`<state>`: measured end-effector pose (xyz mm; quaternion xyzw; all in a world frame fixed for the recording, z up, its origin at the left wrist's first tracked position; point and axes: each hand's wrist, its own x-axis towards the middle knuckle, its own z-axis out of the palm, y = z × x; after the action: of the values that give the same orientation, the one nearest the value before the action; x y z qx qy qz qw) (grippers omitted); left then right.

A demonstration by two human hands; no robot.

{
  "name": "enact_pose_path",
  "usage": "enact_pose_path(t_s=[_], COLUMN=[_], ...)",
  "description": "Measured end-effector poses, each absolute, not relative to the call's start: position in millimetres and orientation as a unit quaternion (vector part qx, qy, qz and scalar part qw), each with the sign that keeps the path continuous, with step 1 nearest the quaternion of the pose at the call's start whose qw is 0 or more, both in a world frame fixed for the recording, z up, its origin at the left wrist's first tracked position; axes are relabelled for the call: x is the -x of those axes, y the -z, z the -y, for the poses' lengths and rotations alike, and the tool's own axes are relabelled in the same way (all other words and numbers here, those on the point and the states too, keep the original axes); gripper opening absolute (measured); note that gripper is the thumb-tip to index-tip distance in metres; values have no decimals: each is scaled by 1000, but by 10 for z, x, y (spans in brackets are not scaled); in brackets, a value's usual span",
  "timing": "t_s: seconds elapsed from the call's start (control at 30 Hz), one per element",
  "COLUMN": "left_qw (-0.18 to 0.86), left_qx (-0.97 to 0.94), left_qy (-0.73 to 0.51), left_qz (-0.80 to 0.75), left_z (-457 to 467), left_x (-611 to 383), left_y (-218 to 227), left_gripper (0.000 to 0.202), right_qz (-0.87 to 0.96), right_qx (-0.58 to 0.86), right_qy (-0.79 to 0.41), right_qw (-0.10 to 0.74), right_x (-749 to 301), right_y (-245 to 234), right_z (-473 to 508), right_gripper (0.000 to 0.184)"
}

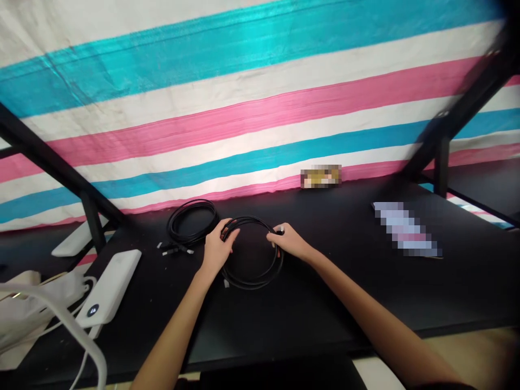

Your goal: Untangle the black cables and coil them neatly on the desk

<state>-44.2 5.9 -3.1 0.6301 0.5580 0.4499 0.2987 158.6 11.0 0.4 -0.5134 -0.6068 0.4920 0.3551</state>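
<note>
A black cable coil [260,279] lies on the black table [345,292] in front of me. My left hand [218,247] grips the coil's left side with curled fingers. My right hand [289,242] pinches the coil's right side, near a small plug end. A second black cable coil [192,221] lies just to the left and behind, with its loose connector ends [173,249] on the table beside my left hand.
A white power bank [111,287] with white cords sits at the table's left edge, next to a white bag [24,309]. A blurred small box [320,176] stands at the back, a blurred flat packet [406,228] at the right. Black frame struts [60,173] cross a striped cloth backdrop.
</note>
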Motion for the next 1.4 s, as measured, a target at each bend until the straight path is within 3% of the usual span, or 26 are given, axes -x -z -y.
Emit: enact_pose_path(t_s=[0.17, 0.4, 0.57, 0.67, 0.93, 1.07, 1.2, 1.4], left_qw=[274, 247, 94, 32, 95, 104, 119, 144], left_qx=[-665, -672, -714, -763, -892, -895, -892, -895], left_qy=[-409, -410, -438, -408, -223, -208, -214, -225], left_qz=[-562, -565, -539, -501, -380, -381, -380, -356], left_z=[-60, -56, -17, 25, 93, 99, 107, 158], left_x=[471, 449, 379, 345, 281, 282, 280, 221], left_y=[68, 47, 13, -10, 57, 78, 75, 58], left_gripper=[29, 29, 35, 22, 28, 31, 36, 15], right_qz=[638, 678, 609, 587, 621, 612, 602, 706], right_qx=[529, 623, 652, 667, 641, 719, 758, 635], right_qy=[-443, -295, -334, -344, -376, -240, -94, -49], right_qw=[342, 257, 304, 303, 248, 225, 233, 310], right_x=[-1619, -1677, -1765, -1809, -1819, -1905, -1944, -1802], right_y=[4, -122, -107, -43, 44, -5, -42, 26], right_z=[-130, -132, -218, -274, -304, -299, -278, -240], right_gripper=[26, 29, 26, 28, 37, 42, 34, 29])
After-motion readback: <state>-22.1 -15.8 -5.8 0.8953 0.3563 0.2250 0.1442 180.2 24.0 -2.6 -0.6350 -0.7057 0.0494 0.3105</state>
